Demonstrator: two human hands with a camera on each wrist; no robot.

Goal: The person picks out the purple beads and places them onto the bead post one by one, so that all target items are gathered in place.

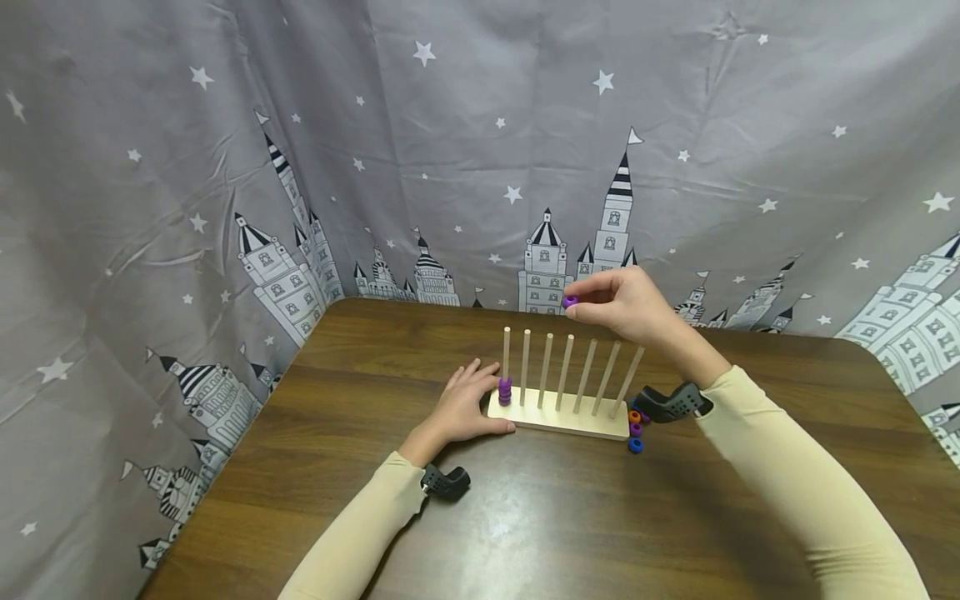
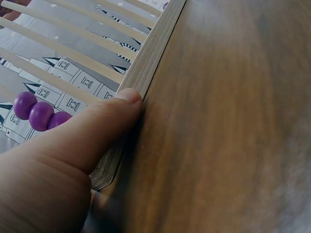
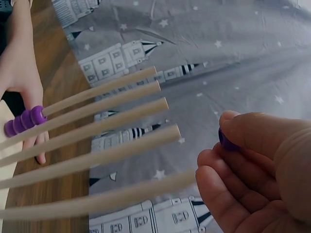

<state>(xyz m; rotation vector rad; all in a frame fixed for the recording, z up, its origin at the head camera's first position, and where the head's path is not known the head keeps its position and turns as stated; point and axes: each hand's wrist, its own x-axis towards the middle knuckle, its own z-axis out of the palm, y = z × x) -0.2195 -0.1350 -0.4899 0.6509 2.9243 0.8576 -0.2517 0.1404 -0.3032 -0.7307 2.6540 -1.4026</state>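
Observation:
A pale wooden peg stand [image 1: 567,418] with a row of upright dowels is on the table. Several purple beads [image 1: 505,392] are stacked on its leftmost dowel. My left hand [image 1: 467,406] rests at the stand's left end with fingers spread. Its thumb [image 2: 114,109] lies against the front edge of the base. Above the dowel tops, my right hand [image 1: 626,308] pinches a purple bead [image 1: 570,302] between thumb and fingers. In the right wrist view, that bead [image 3: 227,141] is mostly hidden by the thumb.
Blue, orange and purple beads [image 1: 636,430] lie beside the stand's right end, partly behind the right wrist's black camera mount [image 1: 667,403]. The brown wooden table [image 1: 525,517] backs onto a grey curtain [image 1: 465,150] printed with castles and stars.

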